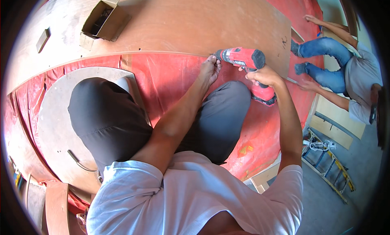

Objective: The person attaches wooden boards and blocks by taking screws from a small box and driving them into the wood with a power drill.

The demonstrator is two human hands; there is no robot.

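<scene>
My right hand [264,76] is wrapped round the handle of a red and black cordless drill [239,56]. The drill lies level, its nose pointing left at the near edge of a large brown wooden panel [195,22]. Right by the drill's tip, my left hand [211,69] is closed, thumb and fingers pinched together at the panel edge. Whatever sits between those fingers is too small to make out. Several small dark holes dot the panel along this edge.
An open cardboard box [106,22] with small dark pieces inside stands on the panel, near a small flat block [42,41]. Red plastic sheeting [162,78] lies beneath. On the right sits another person [335,60] in jeans. A ladder [333,170] lies at lower right.
</scene>
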